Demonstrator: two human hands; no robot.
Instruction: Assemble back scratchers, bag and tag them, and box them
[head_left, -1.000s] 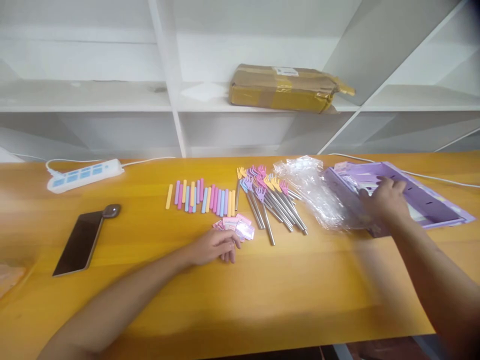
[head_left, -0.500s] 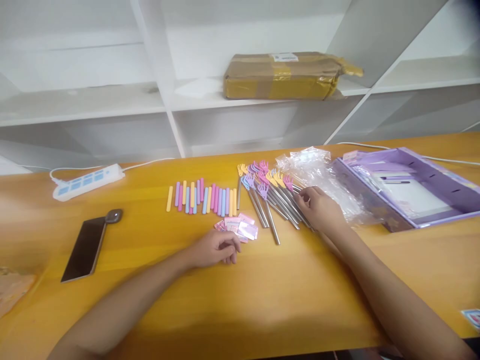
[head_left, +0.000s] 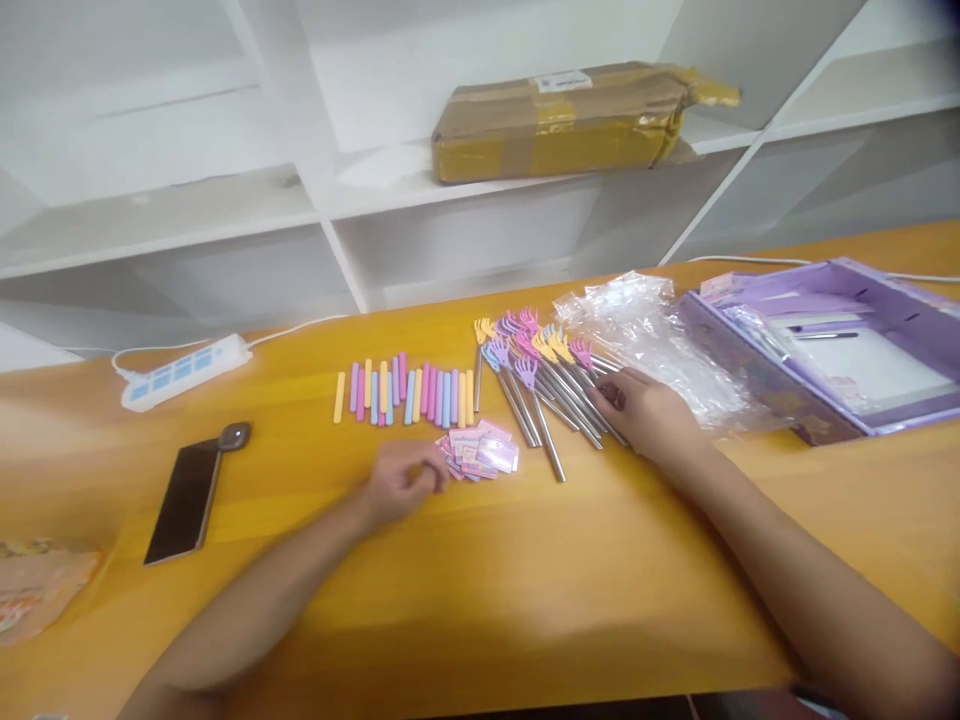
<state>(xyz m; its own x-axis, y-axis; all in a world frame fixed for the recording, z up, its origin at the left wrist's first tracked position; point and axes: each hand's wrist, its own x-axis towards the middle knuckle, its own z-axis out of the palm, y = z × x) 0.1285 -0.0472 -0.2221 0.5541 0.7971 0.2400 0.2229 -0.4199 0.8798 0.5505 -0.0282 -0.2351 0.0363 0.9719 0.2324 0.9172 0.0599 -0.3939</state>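
Observation:
Several back scratchers (head_left: 551, 400) lie in a fanned pile, with metal rods and small hand-shaped heads in pink, purple, blue and yellow. At the pile's right edge, my right hand (head_left: 645, 410) has its fingers curled around a rod; its fingertips are partly hidden. My left hand (head_left: 405, 480), a little blurred, hovers low with fingers curled and nothing visible in them. It is just left of a loose heap of small pink cards (head_left: 480, 450). Behind it are several pastel tubes (head_left: 427, 397), side by side in a row.
Crumpled clear plastic bags (head_left: 637, 330) lie between the pile and an open purple box (head_left: 795, 410) with pens and papers inside. A power strip (head_left: 187, 370), a phone (head_left: 184, 500) and a dark grey gadget (head_left: 235, 436) are on the left. A taped carton (head_left: 555, 125) rests on the shelf.
My left hand has moved left off the cards, showing more of the heap. My right hand stays by the rods. The camera view has shifted slightly.

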